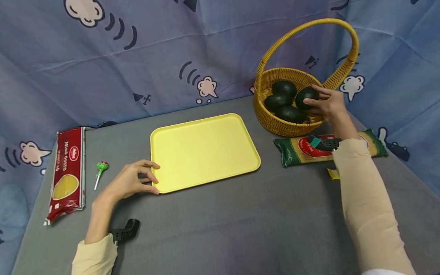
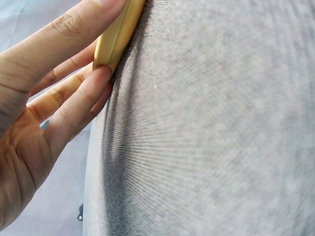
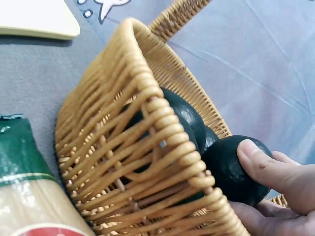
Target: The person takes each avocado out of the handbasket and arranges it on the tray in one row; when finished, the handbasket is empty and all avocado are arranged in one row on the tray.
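My right hand [image 1: 330, 104] grips a dark green avocado [image 1: 306, 97] at the right side of a wicker basket [image 1: 275, 124]. In the right wrist view, the thumb presses on that avocado [image 3: 231, 172] near the basket's rim, with fingers beneath it. Several other avocados [image 1: 283, 88] lie together inside. My left hand [image 1: 132, 178] holds the near left corner of a yellow tray [image 1: 204, 152], thumb at the front edge and fingers over the left rim. In the left wrist view, the tray's edge [image 2: 115, 42] sits between thumb and fingers.
A red spaghetti pack [image 1: 68, 168] lies at the far left beside a green lollipop [image 1: 102, 166]. Below the basket is a green-ended spaghetti pack [image 1: 292, 151], partly under my right wrist. A small yellow packet [image 1: 333, 174] shows by the right sleeve. Patterned cloth [image 1: 165, 57] hangs behind.
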The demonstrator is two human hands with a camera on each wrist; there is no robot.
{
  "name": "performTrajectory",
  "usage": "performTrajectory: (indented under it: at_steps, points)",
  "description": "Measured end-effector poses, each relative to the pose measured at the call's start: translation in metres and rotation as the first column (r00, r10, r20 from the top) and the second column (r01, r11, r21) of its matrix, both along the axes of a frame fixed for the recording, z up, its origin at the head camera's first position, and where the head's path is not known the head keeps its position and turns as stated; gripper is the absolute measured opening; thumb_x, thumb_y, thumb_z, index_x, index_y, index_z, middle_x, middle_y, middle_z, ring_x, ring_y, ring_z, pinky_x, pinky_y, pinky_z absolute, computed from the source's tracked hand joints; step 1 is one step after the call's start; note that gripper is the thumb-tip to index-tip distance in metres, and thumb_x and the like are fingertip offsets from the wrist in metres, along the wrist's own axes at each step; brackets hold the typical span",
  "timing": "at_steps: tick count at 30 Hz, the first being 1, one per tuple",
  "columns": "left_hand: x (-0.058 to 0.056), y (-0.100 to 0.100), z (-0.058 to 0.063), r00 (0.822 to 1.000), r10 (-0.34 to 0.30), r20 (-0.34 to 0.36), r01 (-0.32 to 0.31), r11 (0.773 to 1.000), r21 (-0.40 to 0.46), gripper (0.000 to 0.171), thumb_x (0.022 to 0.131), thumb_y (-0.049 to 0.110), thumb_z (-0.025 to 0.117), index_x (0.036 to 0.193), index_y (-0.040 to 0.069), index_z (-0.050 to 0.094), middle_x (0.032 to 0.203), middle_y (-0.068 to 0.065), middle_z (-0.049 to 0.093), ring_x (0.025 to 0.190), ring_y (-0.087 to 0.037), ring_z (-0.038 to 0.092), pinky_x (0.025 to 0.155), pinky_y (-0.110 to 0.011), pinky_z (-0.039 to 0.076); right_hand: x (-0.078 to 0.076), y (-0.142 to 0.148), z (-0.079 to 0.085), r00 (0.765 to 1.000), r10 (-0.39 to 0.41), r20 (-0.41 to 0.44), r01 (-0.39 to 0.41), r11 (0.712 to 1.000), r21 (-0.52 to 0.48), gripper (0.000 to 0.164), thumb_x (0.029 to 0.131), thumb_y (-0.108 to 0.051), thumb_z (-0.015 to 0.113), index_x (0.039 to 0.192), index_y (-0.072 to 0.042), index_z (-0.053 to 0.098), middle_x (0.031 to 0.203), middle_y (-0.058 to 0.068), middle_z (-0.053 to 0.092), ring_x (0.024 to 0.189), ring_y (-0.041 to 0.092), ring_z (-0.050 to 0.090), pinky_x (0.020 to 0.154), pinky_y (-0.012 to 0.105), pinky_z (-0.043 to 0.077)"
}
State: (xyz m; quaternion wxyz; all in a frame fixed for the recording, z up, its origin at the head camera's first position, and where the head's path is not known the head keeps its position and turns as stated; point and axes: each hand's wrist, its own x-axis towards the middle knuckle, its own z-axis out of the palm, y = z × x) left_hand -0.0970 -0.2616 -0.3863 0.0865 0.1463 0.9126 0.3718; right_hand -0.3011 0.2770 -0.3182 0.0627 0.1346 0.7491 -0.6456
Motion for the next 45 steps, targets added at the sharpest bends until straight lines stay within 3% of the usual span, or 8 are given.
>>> performTrajectory:
  at_steps: [3, 8, 15, 20, 30, 37, 40, 45]
  points:
    - [0.0, 0.0, 0.001, 1.0, 0.001, 0.001, -0.001, 1.0, 0.001, 0.022, 0.063, 0.021, 0.091, 0.072, 0.017, 0.071, 0.119, -0.007, 0.061, 0.096, -0.018, 0.066, 0.081, -0.023, 0.057, 0.005, 0.001, 0.002, 1.0, 0.024, -0.016, -0.024, 0.999, 0.034, 0.074, 0.079, -0.016, 0.076, 0.144, -0.027, 0.043, 0.154, 0.013, 0.027, 0.06, 0.005, 0.067, 0.045, 0.013, 0.05]
    - [0.001, -0.002, 0.001, 1.0, -0.002, 0.003, 0.002, 1.0, -0.01, 0.021, 0.064, 0.023, 0.09, 0.072, 0.018, 0.071, 0.119, -0.008, 0.06, 0.097, -0.02, 0.066, 0.081, -0.022, 0.056, 0.011, 0.001, 0.002, 0.998, 0.059, -0.033, -0.054, 0.989, 0.136, 0.071, 0.08, -0.024, 0.076, 0.143, -0.031, 0.044, 0.154, 0.014, 0.027, 0.062, 0.004, 0.068, 0.032, 0.02, 0.025]
    - [0.001, -0.001, 0.0, 1.0, 0.001, 0.024, -0.001, 1.0, 0.007, 0.021, 0.064, 0.019, 0.09, 0.073, 0.016, 0.071, 0.12, -0.009, 0.06, 0.101, -0.023, 0.064, 0.082, -0.022, 0.056, 0.021, -0.001, 0.002, 0.992, 0.048, -0.119, -0.045, 0.999, 0.026, 0.069, 0.08, -0.013, 0.076, 0.142, -0.024, 0.047, 0.151, 0.012, 0.034, 0.068, 0.002, 0.067, 0.048, 0.011, 0.049]
    - [0.001, -0.001, -0.001, 1.0, -0.001, 0.028, 0.001, 1.0, 0.002, 0.021, 0.064, 0.019, 0.09, 0.073, 0.016, 0.071, 0.121, -0.01, 0.059, 0.103, -0.024, 0.063, 0.082, -0.023, 0.056, 0.033, -0.002, 0.002, 0.981, 0.045, -0.186, -0.068, 0.991, -0.117, 0.07, 0.079, -0.005, 0.075, 0.142, -0.02, 0.048, 0.143, 0.012, 0.04, 0.074, 0.004, 0.068, 0.061, 0.019, 0.058]
    - [0.003, 0.0, 0.0, 1.0, -0.011, 0.005, 0.011, 1.0, -0.002, 0.021, 0.064, 0.02, 0.09, 0.073, 0.016, 0.071, 0.12, -0.01, 0.06, 0.103, -0.025, 0.063, 0.081, -0.022, 0.056, 0.057, -0.009, 0.002, 0.95, 0.11, -0.291, -0.139, 0.987, -0.081, 0.065, 0.081, -0.008, 0.073, 0.14, -0.023, 0.051, 0.157, 0.013, 0.02, 0.083, 0.003, 0.067, 0.064, 0.018, 0.058]
    - [0.003, -0.002, -0.002, 1.0, -0.012, -0.006, 0.012, 1.0, 0.001, 0.021, 0.064, 0.023, 0.089, 0.073, 0.017, 0.071, 0.12, -0.01, 0.059, 0.103, -0.026, 0.063, 0.081, -0.022, 0.056, 0.069, -0.018, -0.002, 0.895, 0.114, -0.431, -0.248, 0.931, -0.269, 0.063, 0.082, 0.008, 0.067, 0.139, -0.012, 0.051, 0.143, 0.014, 0.042, 0.093, 0.013, 0.068, 0.069, 0.027, 0.059]
    - [0.003, -0.002, -0.002, 1.0, -0.015, -0.006, 0.015, 1.0, 0.003, 0.021, 0.064, 0.023, 0.089, 0.074, 0.017, 0.071, 0.121, -0.01, 0.059, 0.102, -0.025, 0.064, 0.08, -0.022, 0.056, 0.073, -0.022, -0.004, 0.874, 0.118, -0.472, -0.282, 0.913, -0.294, 0.061, 0.083, 0.012, 0.064, 0.139, -0.009, 0.051, 0.138, 0.011, 0.049, 0.093, 0.015, 0.068, 0.071, 0.029, 0.058]
    - [0.003, -0.001, -0.001, 1.0, -0.018, -0.012, 0.018, 1.0, -0.008, 0.021, 0.065, 0.025, 0.089, 0.074, 0.018, 0.072, 0.121, -0.009, 0.06, 0.097, -0.022, 0.066, 0.079, -0.022, 0.057, 0.083, -0.03, -0.005, 0.855, 0.154, -0.496, -0.331, 0.897, -0.292, 0.059, 0.084, 0.013, 0.062, 0.139, -0.008, 0.051, 0.14, 0.008, 0.049, 0.092, 0.014, 0.069, 0.073, 0.028, 0.058]
